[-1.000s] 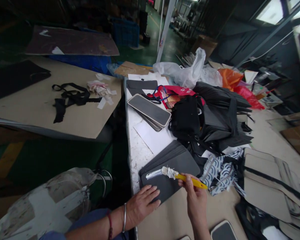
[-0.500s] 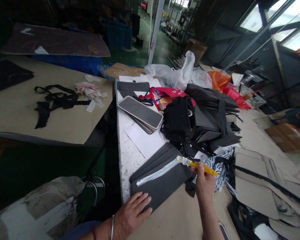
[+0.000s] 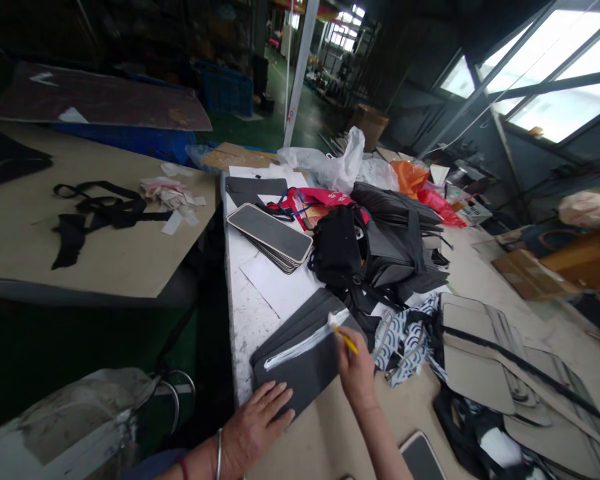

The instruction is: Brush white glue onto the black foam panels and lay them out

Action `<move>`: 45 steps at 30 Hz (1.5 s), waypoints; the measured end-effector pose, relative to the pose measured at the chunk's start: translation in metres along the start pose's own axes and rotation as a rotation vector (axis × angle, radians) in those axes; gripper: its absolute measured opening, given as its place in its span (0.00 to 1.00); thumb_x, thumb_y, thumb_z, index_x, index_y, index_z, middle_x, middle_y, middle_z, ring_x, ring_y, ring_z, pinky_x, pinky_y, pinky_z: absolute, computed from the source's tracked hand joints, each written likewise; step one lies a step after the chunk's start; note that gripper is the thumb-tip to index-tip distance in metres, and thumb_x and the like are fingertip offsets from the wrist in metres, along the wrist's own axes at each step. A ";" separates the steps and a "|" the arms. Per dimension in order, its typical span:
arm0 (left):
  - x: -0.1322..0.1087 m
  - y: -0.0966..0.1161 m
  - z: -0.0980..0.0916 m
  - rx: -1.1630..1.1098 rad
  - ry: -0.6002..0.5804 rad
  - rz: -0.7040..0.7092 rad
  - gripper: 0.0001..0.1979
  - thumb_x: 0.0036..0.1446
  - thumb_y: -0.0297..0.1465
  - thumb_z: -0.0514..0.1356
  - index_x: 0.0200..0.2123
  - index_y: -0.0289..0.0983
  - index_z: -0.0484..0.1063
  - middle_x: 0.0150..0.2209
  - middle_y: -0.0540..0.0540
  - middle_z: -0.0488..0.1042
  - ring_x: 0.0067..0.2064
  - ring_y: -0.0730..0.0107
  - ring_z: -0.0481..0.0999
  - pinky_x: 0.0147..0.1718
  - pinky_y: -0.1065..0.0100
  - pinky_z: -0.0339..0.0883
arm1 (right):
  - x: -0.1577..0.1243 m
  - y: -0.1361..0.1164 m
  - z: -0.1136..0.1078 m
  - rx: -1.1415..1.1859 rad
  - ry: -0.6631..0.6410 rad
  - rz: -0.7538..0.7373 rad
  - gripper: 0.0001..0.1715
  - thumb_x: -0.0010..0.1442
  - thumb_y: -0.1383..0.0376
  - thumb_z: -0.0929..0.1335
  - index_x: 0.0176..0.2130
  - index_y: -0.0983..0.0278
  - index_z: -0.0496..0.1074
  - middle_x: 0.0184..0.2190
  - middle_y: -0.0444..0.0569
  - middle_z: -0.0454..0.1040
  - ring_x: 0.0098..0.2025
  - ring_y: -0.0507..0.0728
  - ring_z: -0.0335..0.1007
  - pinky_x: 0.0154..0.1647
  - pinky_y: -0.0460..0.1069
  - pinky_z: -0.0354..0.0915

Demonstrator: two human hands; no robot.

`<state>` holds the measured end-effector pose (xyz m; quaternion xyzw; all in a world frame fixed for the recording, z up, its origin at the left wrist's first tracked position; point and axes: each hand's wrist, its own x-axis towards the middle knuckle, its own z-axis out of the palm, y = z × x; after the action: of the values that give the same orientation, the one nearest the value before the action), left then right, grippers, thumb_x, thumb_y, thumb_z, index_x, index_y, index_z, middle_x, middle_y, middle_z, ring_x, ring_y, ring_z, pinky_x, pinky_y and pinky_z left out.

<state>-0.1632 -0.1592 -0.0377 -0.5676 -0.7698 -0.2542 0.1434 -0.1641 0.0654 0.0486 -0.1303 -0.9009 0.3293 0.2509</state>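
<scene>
My left hand [image 3: 257, 424] lies flat with fingers spread on the near corner of the top grey panel [image 3: 305, 363], which sits on a fanned stack of grey panels. My right hand [image 3: 356, 375] is closed on a yellow-handled brush [image 3: 346, 339]. Its white glue-coated bristles touch the panel's far right corner. A white stripe of glue [image 3: 300, 345] runs along the panel's upper edge.
A stack of rounded grey pieces with pale rims [image 3: 271, 235] lies further back on the white table [image 3: 245, 313]. Black bags [image 3: 380, 250], a red bag, plastic bags and beige cut panels [image 3: 485, 363] crowd the right. Black straps [image 3: 95, 210] lie on the left table.
The brush swept from the panel's left end to its far right corner, laying a glue stripe along the top edge. The camera view tilted up. My left hand stayed on the panel.
</scene>
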 end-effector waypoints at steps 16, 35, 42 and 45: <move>0.002 -0.001 -0.004 -0.001 -0.045 0.013 0.12 0.60 0.27 0.49 0.45 0.39 0.67 0.50 0.45 0.69 0.54 0.64 0.64 0.51 0.60 0.62 | -0.028 0.052 -0.051 -0.201 0.115 0.092 0.19 0.59 0.55 0.60 0.39 0.66 0.69 0.35 0.54 0.74 0.37 0.58 0.71 0.39 0.54 0.68; 0.014 -0.014 -0.036 -0.285 -0.361 -0.150 0.25 0.48 0.21 0.56 0.52 0.36 0.60 0.55 0.40 0.63 0.57 0.57 0.59 0.52 0.53 0.59 | -0.092 -0.027 -0.027 -0.069 -0.041 -0.093 0.10 0.59 0.66 0.62 0.41 0.63 0.67 0.36 0.52 0.73 0.40 0.56 0.71 0.39 0.51 0.69; 0.028 -0.037 -0.037 -0.500 -0.415 -0.258 0.36 0.38 0.12 0.49 0.55 0.34 0.55 0.48 0.41 0.69 0.49 0.67 0.67 0.48 0.66 0.65 | -0.123 -0.076 -0.013 0.055 -0.149 0.003 0.10 0.59 0.67 0.61 0.42 0.62 0.67 0.37 0.52 0.73 0.40 0.55 0.70 0.39 0.49 0.68; 0.032 -0.042 -0.037 -0.551 -0.424 -0.287 0.36 0.37 0.11 0.48 0.54 0.34 0.55 0.47 0.44 0.71 0.48 0.68 0.66 0.48 0.66 0.65 | -0.129 -0.087 -0.010 0.127 -0.160 0.126 0.09 0.59 0.65 0.62 0.40 0.62 0.68 0.35 0.51 0.73 0.36 0.54 0.71 0.36 0.47 0.69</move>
<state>-0.2153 -0.1630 -0.0002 -0.5112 -0.7570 -0.3459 -0.2144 -0.0563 -0.0466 0.0650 -0.1437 -0.8854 0.4102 0.1646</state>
